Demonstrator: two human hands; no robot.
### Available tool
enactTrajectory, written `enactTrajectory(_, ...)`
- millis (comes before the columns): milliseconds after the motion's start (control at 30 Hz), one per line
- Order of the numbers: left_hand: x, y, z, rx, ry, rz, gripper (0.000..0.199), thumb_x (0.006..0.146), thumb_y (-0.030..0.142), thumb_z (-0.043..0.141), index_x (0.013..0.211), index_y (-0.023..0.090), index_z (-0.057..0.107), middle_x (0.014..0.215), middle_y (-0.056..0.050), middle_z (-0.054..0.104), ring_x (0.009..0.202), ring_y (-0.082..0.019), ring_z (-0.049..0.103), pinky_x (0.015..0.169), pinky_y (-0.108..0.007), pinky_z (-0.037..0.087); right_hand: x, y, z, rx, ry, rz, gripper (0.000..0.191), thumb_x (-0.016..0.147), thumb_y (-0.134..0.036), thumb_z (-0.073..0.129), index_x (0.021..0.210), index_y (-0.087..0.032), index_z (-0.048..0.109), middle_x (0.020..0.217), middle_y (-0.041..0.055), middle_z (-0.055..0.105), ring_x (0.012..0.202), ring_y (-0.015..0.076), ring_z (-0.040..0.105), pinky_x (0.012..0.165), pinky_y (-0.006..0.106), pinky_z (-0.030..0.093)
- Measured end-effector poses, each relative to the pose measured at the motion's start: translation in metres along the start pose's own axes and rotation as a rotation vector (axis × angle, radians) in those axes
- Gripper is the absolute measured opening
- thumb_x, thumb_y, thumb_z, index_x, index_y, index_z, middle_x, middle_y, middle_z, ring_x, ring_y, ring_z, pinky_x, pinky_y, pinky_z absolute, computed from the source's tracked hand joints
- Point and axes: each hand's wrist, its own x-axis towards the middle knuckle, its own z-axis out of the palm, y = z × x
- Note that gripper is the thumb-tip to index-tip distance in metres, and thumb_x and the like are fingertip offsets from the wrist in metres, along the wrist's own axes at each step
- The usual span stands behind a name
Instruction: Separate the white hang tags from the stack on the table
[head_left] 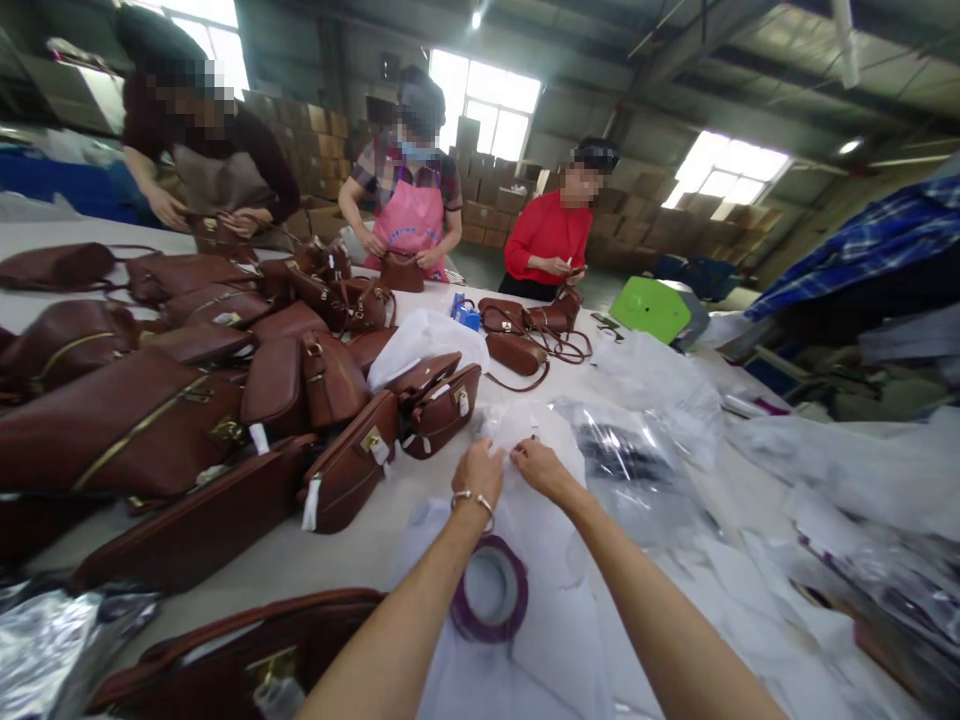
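Observation:
In the head view my left hand (pixel 480 473), with a bangle at the wrist, has its fingers closed on a thin white wrapping sheet (pixel 551 560). Close to its right, my right hand (pixel 538 466) pinches the same white material; the fingertips are partly blurred. A roll of purple tape (pixel 517 600) lies on the sheet between my forearms. Left of my hands stand brown handbags (pixel 352 465) with brass-coloured locks and white tags. Another brown handbag (pixel 247 640) is near my left forearm. A clear plastic bag (pixel 637 460) lies to the right of my right hand.
More brown bags (pixel 127 420) are heaped across the left of the table. Across it stand three people, one in a pink apron (pixel 412 215). A small blue box (pixel 465 312), a green object (pixel 651 308) and crumpled white sheets (pixel 862 460) lie beyond and to the right.

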Motion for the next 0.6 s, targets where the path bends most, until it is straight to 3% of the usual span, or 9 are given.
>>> enactTrajectory(100,0.006,0.002,-0.018,0.009,0.064,0.046,0.018,0.090,0.023,0.048,0.098,0.018,0.062,0.099,-0.011,0.067,0.095,-0.024,0.061,0.081,-0.031,0.042,0.006,0.014,-0.005,0.056,0.038,0.125,0.035,0.091,-0.012,0.030,0.111,-0.008,0.059,0.099,0.0129,0.069,0.088,0.0152,0.066,0.070,0.021,0.045)
enactTrajectory(200,0.002,0.009,-0.035,-0.036,0.118,0.130,0.014,0.088,0.020,0.045,0.090,0.020,0.059,0.088,-0.005,0.065,0.085,-0.021,0.059,0.074,-0.028,0.039,0.012,0.017,-0.009,0.058,0.073,0.154,0.034,0.088,-0.008,0.037,0.117,-0.010,0.055,0.107,0.0144,0.067,0.096,0.0181,0.065,0.074,0.023,0.046)
enactTrajectory(367,-0.014,0.014,-0.044,-0.220,0.113,0.228,0.014,0.083,0.017,0.043,0.081,0.019,0.056,0.075,0.000,0.060,0.073,-0.016,0.053,0.068,-0.024,0.036,0.022,0.003,-0.011,-0.005,0.081,0.097,0.031,0.085,-0.024,0.055,0.116,-0.017,0.057,0.118,0.0155,0.063,0.109,0.0255,0.061,0.083,0.028,0.046)
enactTrajectory(600,-0.025,-0.007,-0.046,-0.472,0.113,0.177,0.020,0.079,0.021,0.045,0.091,0.019,0.061,0.072,0.002,0.059,0.066,-0.013,0.051,0.064,-0.020,0.039,0.040,-0.002,-0.002,-0.059,-0.077,0.076,0.039,0.080,-0.033,0.062,0.116,-0.018,0.062,0.116,0.0134,0.066,0.108,0.0264,0.062,0.084,0.030,0.047)
